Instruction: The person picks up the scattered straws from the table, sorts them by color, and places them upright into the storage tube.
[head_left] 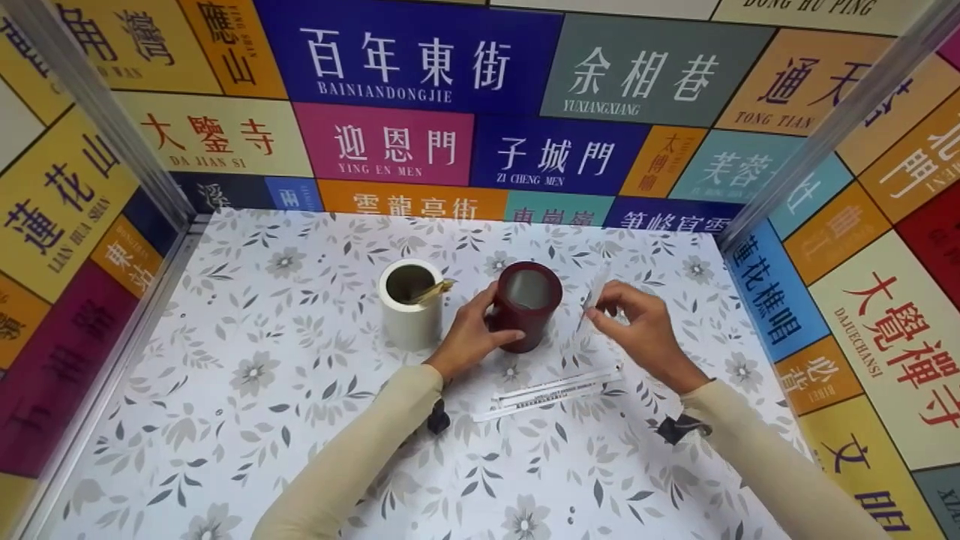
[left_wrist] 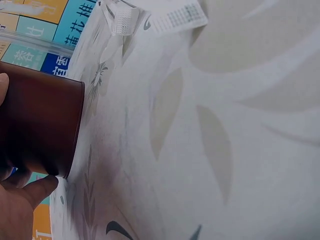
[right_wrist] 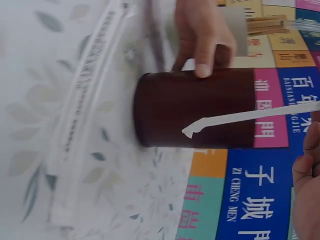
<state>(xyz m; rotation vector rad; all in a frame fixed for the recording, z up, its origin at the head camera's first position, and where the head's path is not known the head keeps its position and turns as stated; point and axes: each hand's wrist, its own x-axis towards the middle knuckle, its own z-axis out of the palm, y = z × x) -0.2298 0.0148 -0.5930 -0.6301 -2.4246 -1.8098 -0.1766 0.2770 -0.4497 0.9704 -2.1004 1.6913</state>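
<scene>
A dark red cylindrical cup [head_left: 517, 330] stands upright in the middle of the table. My left hand [head_left: 472, 330] grips it from the left side, thumb across its front. To its right, my right hand [head_left: 637, 322] pinches a thin whitish strip [head_left: 592, 300] between thumb and fingers. In the right wrist view, this strip [right_wrist: 240, 116] crosses in front of the cup and has a bent, torn-looking end. Long narrow printed packets [head_left: 559, 390] lie on the table in front of the cup. What the strip is, I cannot tell.
Left of the red cup stands a white cup [head_left: 411, 326] with light brown sticks [head_left: 435, 290] leaning out over its rim. A floral cloth [head_left: 262, 450] covers the table. Panels with large printed characters [head_left: 420, 52] enclose the back and sides.
</scene>
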